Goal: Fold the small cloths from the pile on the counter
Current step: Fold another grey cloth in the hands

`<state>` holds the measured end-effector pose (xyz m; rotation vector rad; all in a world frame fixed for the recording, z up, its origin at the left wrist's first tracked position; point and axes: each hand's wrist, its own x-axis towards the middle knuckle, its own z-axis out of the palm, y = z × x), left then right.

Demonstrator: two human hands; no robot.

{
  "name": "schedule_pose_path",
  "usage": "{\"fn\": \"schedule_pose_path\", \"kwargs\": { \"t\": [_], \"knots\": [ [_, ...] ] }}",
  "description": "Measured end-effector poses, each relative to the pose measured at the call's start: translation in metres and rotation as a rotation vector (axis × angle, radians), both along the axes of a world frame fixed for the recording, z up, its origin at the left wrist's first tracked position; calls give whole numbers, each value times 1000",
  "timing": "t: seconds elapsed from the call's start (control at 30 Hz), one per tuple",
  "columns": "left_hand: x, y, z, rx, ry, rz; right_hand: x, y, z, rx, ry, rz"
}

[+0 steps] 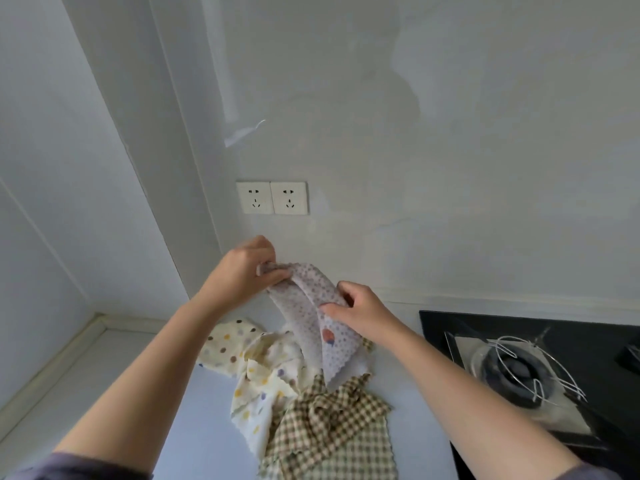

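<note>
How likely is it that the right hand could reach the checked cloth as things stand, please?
Probably yes: the checked cloth lies mostly uncovered near the right hand, though that hand pinches the white dotted cloth.

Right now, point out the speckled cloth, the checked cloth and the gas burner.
speckled cloth (313, 292): head view, its raised upper part.
checked cloth (332, 431): head view, middle of its weave.
gas burner (517, 370): head view, dark centre cap.

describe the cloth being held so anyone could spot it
Below the double wall socket, the left hand and right hand hold the pale cloth over the counter. It has tiny dots and one red-blue motif, unlike the big-dotted cream cloth and green checked cloth.
</note>
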<state>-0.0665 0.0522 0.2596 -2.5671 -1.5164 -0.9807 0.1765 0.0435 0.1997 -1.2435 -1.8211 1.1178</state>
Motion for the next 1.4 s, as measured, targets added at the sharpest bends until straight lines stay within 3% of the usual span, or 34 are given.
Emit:
{"fn": "schedule_pose_path", "kwargs": {
  "t": [0.13,0.27,0.33,0.4,0.43,0.5,0.57,0.63,0.73,0.83,0.87,0.97,1.17,1.3,1.33,1.4],
  "knots": [
    [33,5,-1,-250,-170,-45,19,-5,-13,-53,-75,-155],
    [46,21,-6,-703,-314,-112,47,1,-14,-66,-98,-318],
    [42,27,-9,-879,-155,-125,62,4,-10,-113,-37,-337],
    [38,24,-11,-1030,-25,-169,72,5,0,-240,266,-386],
    [36,20,-13,-1103,-88,-213,77,8,2,-339,468,-405],
    [32,14,-24,-1206,-452,-298,86,16,-1,-562,736,-417],
    [30,12,-35,-1209,-874,-273,87,17,-12,-750,666,-427],
    [32,11,-46,-1192,-1084,-108,83,13,-27,-887,589,-433],
    [38,-3,-66,-1332,-1350,-71,72,1,-35,-936,742,-416],
    [48,-26,-86,-1393,-1141,-137,69,-8,-32,-863,841,-371],
    [51,-28,-91,-1353,-1083,-65,69,-11,-31,-862,803,-326],
    [56,-32,-94,-1166,-1098,171,69,-23,-31,-917,458,-241],
    [47,-35,-107,-989,-1037,430,85,-25,-44,-886,387,-426],
    [45,-40,-109,-1043,-1201,282,93,-34,-37,-855,505,-297],
    [46,-41,-108,-1021,-1170,240,96,-34,-38,-810,556,-279],
    [51,-45,-102,-888,-885,210,105,-33,-47,-709,570,-317]
  ]
}}
